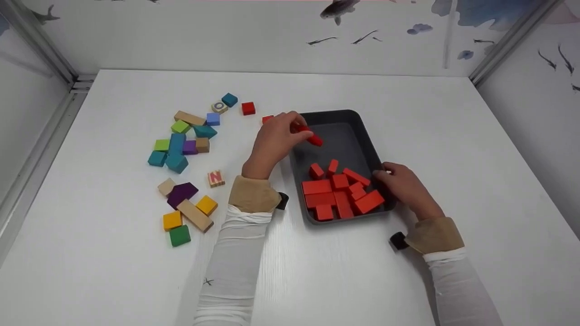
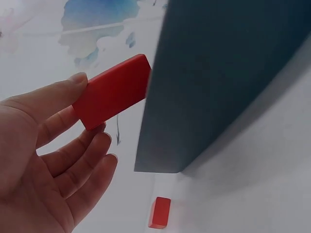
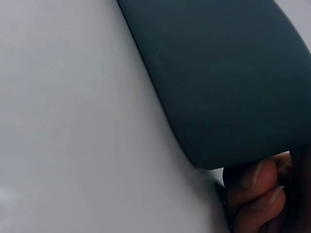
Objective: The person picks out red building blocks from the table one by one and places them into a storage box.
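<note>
In the head view my left hand pinches a red block between thumb and fingers, over the far left part of a dark grey tray. The left wrist view shows this block as a flat rectangle, overlapping the tray's outer wall. My right hand grips the tray's right rim; its curled fingers show below the wall in the right wrist view. Several red blocks lie together in the tray's near half. Behind my left hand, a small red block on the table is partly hidden.
Left of the tray, a red cube and a letter block lie on the white table. Further left are blue and green blocks, and nearer, purple, yellow and wooden ones. White panels enclose the table's back and sides.
</note>
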`<state>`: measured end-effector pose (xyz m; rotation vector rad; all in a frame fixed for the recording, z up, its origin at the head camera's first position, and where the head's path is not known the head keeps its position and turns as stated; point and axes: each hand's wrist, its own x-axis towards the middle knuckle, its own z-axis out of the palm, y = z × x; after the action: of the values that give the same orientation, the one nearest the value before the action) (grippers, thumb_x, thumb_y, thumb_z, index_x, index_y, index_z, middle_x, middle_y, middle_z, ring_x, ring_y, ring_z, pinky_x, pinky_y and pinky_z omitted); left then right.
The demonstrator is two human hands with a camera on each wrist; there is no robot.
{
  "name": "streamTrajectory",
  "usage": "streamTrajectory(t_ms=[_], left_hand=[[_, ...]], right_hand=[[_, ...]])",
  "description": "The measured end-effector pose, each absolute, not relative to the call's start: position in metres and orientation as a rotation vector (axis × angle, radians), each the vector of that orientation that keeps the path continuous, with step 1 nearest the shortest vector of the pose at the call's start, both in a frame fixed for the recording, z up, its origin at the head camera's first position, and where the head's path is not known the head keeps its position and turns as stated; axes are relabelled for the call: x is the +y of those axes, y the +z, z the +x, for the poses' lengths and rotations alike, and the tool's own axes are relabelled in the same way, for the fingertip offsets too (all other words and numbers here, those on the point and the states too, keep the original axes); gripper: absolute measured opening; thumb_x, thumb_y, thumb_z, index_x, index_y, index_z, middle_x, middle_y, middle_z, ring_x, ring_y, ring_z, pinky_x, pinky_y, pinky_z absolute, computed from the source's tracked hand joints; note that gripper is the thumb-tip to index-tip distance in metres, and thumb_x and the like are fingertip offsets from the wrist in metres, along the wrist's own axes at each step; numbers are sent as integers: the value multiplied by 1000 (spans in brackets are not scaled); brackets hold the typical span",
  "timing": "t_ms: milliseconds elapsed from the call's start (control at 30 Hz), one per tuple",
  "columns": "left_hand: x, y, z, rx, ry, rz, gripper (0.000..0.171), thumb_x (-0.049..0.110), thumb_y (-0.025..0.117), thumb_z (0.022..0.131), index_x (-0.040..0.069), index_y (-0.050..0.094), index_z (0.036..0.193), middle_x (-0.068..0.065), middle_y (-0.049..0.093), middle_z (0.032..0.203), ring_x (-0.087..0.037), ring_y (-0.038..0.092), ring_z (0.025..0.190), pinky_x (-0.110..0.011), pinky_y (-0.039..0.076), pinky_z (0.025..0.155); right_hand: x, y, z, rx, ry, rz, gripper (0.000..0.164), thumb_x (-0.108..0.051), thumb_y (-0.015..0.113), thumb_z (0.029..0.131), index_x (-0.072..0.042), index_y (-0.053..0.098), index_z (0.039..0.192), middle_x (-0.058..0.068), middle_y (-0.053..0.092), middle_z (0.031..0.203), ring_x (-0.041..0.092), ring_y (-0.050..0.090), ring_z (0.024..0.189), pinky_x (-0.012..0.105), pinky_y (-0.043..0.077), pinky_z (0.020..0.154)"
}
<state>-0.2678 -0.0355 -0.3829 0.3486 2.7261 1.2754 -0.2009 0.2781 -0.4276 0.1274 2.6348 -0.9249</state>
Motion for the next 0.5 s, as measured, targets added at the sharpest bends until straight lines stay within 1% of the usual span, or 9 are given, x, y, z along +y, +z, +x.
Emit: streamTrajectory(t_ms=[100,233,367,433,500], left_hand=[[-34,-387,-270,2704,1262,345,38,39,73,97,16,67,128,-4,71,123,-18,63,110,-33,55,98],[-34,-390,-270,2656,1249,346,38,39,74,97,16,68,127,-4,72,123,-19,64,110,-33,55,98],[-34,-392,-269,2648,1228,343,38,37,74,96,15,69,126,-4,72,122,-20,65,108,-33,55,97],[-33,-394,-269,2653,1204,348,37,37,75,96,15,69,126,-5,73,121,-20,65,107,-33,56,97],[-31,-394,-269,2655,1168,363,37,37,75,96,15,69,125,-4,73,121,-20,65,106,-33,56,96]], right_hand=[[279,-427,-200,2644,-922,122,48,-37,41,107,0,59,131,24,60,133,35,54,115,55,46,107],[279,-427,-200,2659,-925,110,43,-36,42,106,-1,61,124,21,62,125,33,54,111,48,48,100],[278,-427,-201,2655,-943,116,36,-35,44,105,-3,61,114,17,60,111,29,53,103,39,45,87],[279,-428,-201,2655,-942,120,35,-35,45,105,-4,60,112,17,60,110,28,52,102,37,44,84],[280,-428,-200,2650,-947,125,37,-35,45,105,-3,61,116,18,61,113,29,52,103,36,44,85]])
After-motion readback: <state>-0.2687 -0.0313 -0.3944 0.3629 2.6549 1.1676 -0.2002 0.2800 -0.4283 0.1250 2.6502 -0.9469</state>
